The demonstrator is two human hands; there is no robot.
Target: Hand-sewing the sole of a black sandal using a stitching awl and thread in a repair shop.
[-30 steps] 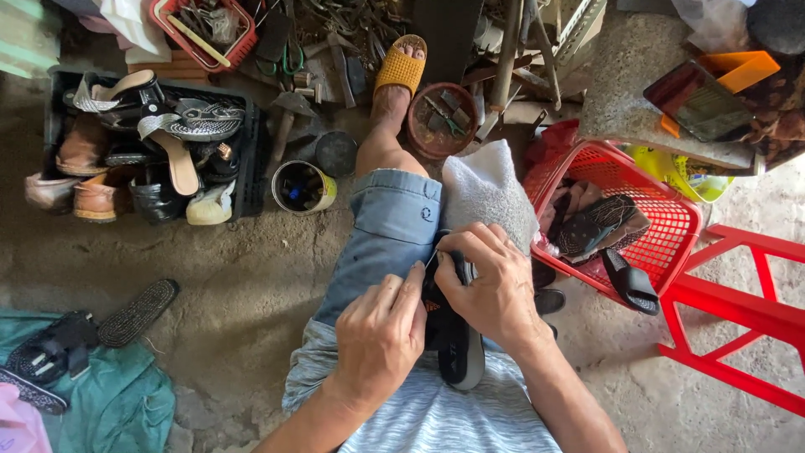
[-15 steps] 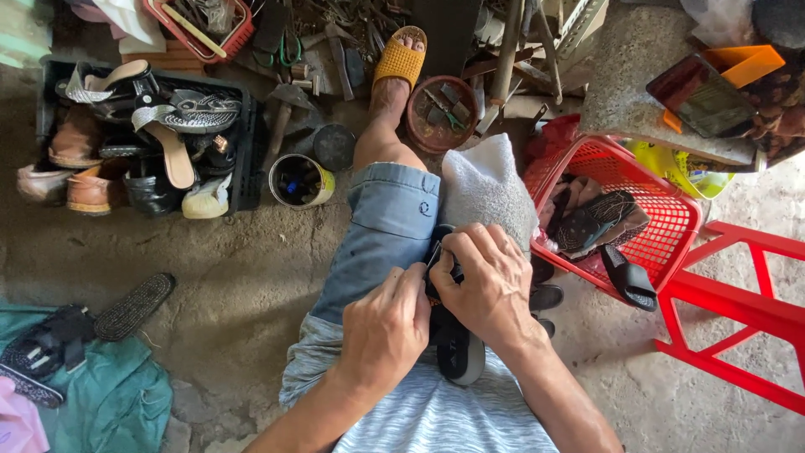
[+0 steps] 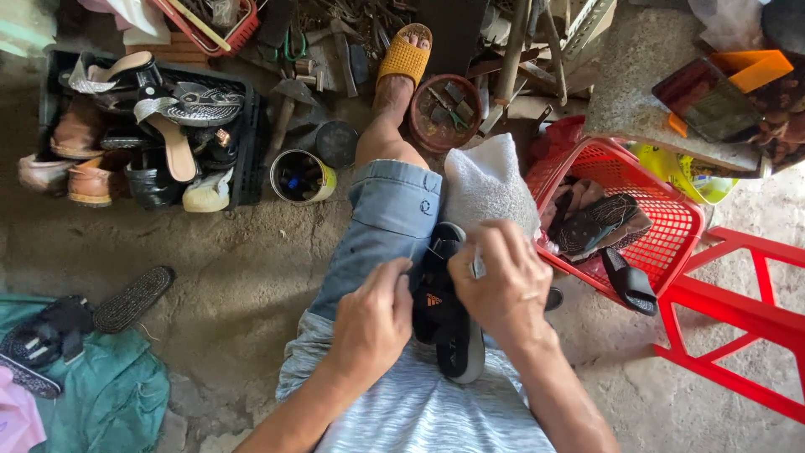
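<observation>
Bare concrete floor [image 3: 251, 277], cluttered with footwear and tools. Black sandal [image 3: 449, 323] lying across lap, sole edge toward right knee, small orange logo patch on strap. Left hand [image 3: 373, 323] pinching at strap, right hand [image 3: 503, 285] closed over upper part, a small pale item between fingers, kind unclear. Red plastic basket [image 3: 671, 226] of dark sandals just right. Black crate [image 3: 243, 159] of shoes upper left; yellow-rimmed tin can [image 3: 302, 176] beside it. Orange rectangular packet [image 3: 759, 71] top right.

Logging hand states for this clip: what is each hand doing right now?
Left hand: fingers curled, pinching the edge of the black sandal on the lap.
Right hand: closed on a small pale object, pressed onto the sandal; what it is cannot be told.
</observation>
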